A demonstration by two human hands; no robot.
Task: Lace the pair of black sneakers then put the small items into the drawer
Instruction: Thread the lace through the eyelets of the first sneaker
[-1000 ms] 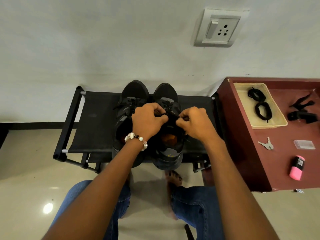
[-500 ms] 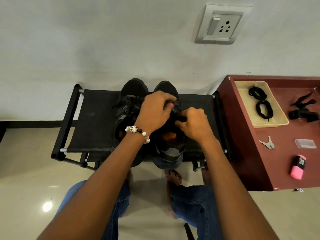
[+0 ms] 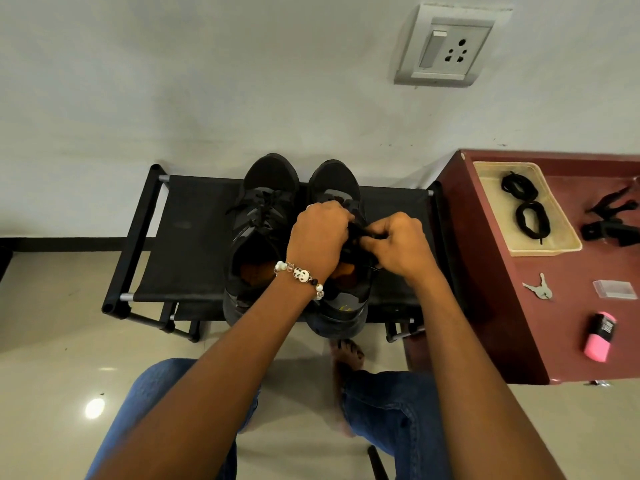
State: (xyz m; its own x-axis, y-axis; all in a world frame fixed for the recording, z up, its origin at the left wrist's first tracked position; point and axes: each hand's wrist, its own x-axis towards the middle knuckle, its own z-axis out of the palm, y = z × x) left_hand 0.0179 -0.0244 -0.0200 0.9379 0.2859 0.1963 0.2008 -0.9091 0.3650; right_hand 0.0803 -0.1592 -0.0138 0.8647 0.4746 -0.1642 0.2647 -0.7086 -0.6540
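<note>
Side by side, black sneakers [image 3: 298, 237] toes to wall, left hand [image 3: 320, 237] and right hand [image 3: 403, 245] pinching lace [image 3: 360, 233]

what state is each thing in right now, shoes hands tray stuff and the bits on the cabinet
left sneaker: laced, on the rack
right sneaker: on the rack, lace being worked
left hand: gripping the right sneaker's lace
right hand: pinching the same lace
tray: holds two coiled black laces
keys: loose on the cabinet top
pink item: lying flat on the cabinet top
</note>
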